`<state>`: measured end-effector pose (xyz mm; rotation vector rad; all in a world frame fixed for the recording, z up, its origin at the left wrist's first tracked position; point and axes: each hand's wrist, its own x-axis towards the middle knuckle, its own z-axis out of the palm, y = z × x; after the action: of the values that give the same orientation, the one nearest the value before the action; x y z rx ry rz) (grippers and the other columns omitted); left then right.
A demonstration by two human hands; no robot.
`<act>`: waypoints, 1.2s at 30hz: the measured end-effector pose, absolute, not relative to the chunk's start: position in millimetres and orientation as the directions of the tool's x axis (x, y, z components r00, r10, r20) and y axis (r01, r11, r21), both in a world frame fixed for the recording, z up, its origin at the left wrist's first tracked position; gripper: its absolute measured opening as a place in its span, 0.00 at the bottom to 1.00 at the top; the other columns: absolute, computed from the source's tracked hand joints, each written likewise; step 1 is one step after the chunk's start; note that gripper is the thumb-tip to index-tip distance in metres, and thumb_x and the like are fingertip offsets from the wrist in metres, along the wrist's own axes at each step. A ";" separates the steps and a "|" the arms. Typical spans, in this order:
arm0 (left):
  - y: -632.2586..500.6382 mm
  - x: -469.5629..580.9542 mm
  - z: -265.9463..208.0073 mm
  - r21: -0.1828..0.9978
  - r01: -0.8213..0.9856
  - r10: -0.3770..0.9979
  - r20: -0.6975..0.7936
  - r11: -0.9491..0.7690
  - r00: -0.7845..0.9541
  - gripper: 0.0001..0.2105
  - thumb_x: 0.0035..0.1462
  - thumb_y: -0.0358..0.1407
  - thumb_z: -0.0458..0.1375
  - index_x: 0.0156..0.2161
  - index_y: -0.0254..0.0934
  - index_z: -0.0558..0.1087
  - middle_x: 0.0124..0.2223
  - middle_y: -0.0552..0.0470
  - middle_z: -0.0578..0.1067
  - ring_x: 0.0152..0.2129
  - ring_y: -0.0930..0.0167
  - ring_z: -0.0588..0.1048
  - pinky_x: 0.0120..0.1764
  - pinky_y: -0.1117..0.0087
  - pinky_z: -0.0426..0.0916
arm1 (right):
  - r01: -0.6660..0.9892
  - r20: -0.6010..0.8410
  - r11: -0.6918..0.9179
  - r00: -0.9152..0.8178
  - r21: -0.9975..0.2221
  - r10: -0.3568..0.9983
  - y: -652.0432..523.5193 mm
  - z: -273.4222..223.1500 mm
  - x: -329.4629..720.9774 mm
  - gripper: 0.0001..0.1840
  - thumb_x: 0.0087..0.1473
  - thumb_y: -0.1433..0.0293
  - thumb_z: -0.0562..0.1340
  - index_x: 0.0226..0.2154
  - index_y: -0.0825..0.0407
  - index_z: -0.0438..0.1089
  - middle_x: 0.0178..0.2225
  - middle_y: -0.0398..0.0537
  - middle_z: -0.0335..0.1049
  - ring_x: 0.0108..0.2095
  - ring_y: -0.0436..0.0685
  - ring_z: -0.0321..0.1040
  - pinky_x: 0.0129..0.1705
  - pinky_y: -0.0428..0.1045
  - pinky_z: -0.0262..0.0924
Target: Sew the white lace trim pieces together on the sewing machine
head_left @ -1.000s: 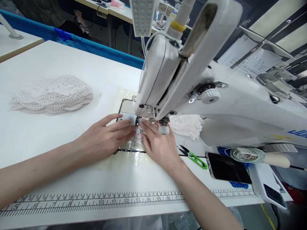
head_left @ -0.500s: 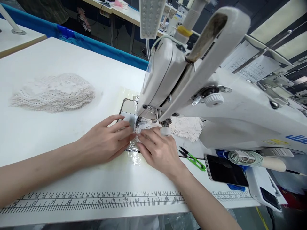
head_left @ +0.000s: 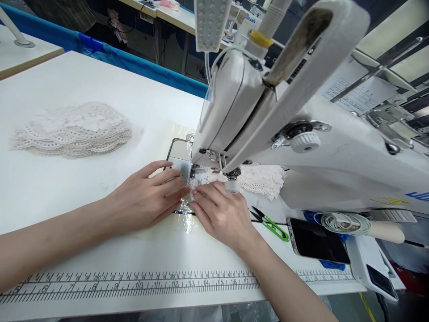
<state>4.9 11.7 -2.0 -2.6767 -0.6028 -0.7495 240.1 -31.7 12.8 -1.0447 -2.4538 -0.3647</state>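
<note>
A piece of white lace lies under the presser foot of a white sewing machine, and part of it spreads out to the right of the needle area. My left hand rests beside the metal plate, fingers stretched and spread, the index tip at the lace edge. Close to the presser foot, my right hand has its curved fingers on the lace, with the thumb drawn in near them. The fingertips of both hands almost meet in front of the foot. What lies beneath my right fingers is hidden.
A stack of eyelet lace pieces lies on the left of the white table. Green thread snips, a phone and a coil of pale cord sit at right. A printed ruler runs along the front edge.
The view has shifted slightly, so the machine's arm appears a little farther right. Both hands keep nearly the same place at the lace, which shows slightly more beside the presser foot.
</note>
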 end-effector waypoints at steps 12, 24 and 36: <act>14.5 3.2 1.4 -0.170 0.500 0.356 0.515 -0.849 0.780 0.12 0.72 0.35 0.53 0.48 0.40 0.80 0.43 0.51 0.81 0.45 0.65 0.76 0.58 0.58 0.67 | 0.739 0.506 0.665 -0.616 0.107 0.603 -31.2 11.4 239.8 0.12 0.70 0.68 0.61 0.42 0.56 0.80 0.45 0.47 0.83 0.38 0.54 0.77 0.46 0.52 0.67; 21.0 4.4 -0.4 -0.232 0.506 0.333 0.521 -0.831 0.786 0.13 0.72 0.35 0.52 0.48 0.39 0.80 0.43 0.50 0.81 0.44 0.64 0.76 0.55 0.58 0.70 | 0.760 0.456 0.640 -0.613 0.115 0.646 -29.6 10.1 240.5 0.13 0.70 0.68 0.62 0.46 0.56 0.80 0.47 0.52 0.83 0.41 0.56 0.77 0.45 0.52 0.69; 24.0 5.5 1.3 -0.245 0.550 0.364 0.531 -0.798 0.765 0.12 0.74 0.37 0.50 0.47 0.40 0.77 0.42 0.53 0.81 0.43 0.66 0.76 0.56 0.60 0.66 | 0.767 0.457 0.641 -0.559 -0.032 0.692 -30.9 9.1 241.8 0.14 0.71 0.65 0.60 0.46 0.53 0.80 0.48 0.49 0.83 0.42 0.56 0.77 0.47 0.52 0.68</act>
<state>5.5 24.0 1.3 -2.5714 -0.6971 -0.6598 241.8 -30.9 9.1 -1.1485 -2.4304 -0.2370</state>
